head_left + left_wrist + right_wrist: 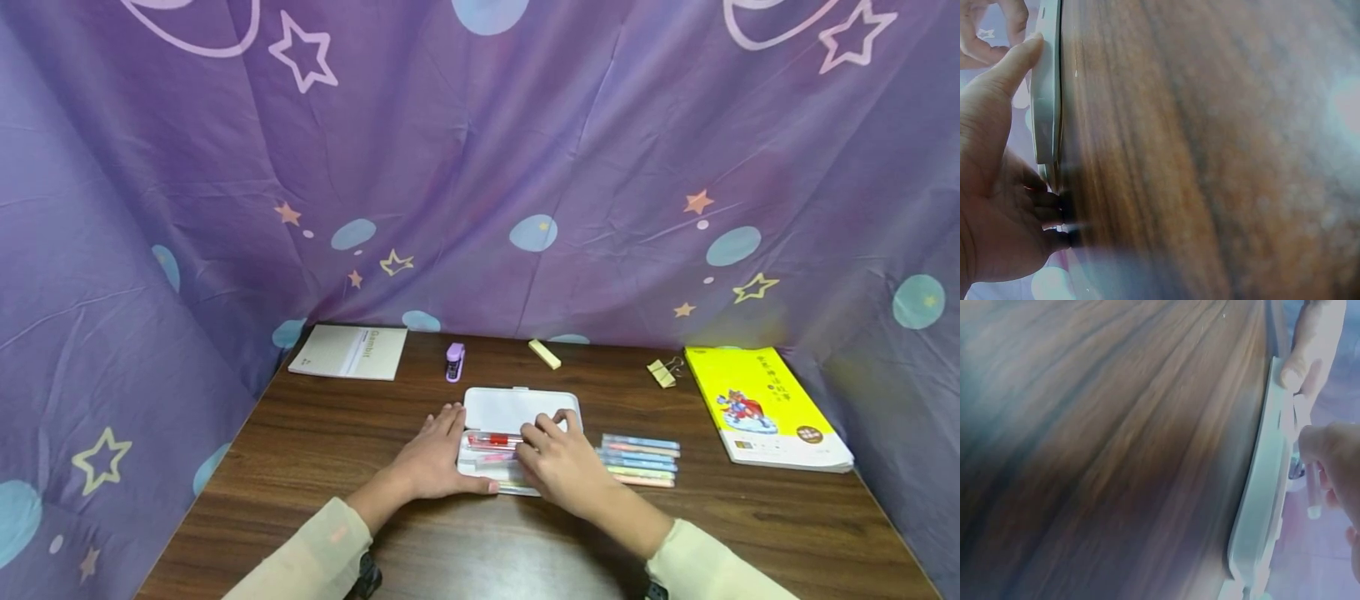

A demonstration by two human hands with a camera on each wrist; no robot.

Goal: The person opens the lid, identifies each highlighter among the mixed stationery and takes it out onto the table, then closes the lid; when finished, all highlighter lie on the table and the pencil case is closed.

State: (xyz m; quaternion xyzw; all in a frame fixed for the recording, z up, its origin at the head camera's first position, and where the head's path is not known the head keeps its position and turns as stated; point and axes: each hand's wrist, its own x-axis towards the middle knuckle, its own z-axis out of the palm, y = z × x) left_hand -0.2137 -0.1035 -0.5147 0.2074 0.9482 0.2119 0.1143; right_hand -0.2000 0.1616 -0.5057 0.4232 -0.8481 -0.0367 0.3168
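Note:
A white pencil case lies on the table with its lid folded back and several pens inside, one with a red part. My left hand braces its left end, fingers stretched along the side and thumb on the front edge; the left wrist view shows the thumb against the case wall. Over the right half of the tray my right hand pinches a pale pink see-through pen between thumb and fingers. That hand hides part of the tray.
Several coloured pens lie right of the case. Along the back are a notebook, a purple stapler, a yellowish eraser-like block and a binder clip. A yellow book lies at the right; a purple curtain encloses the table.

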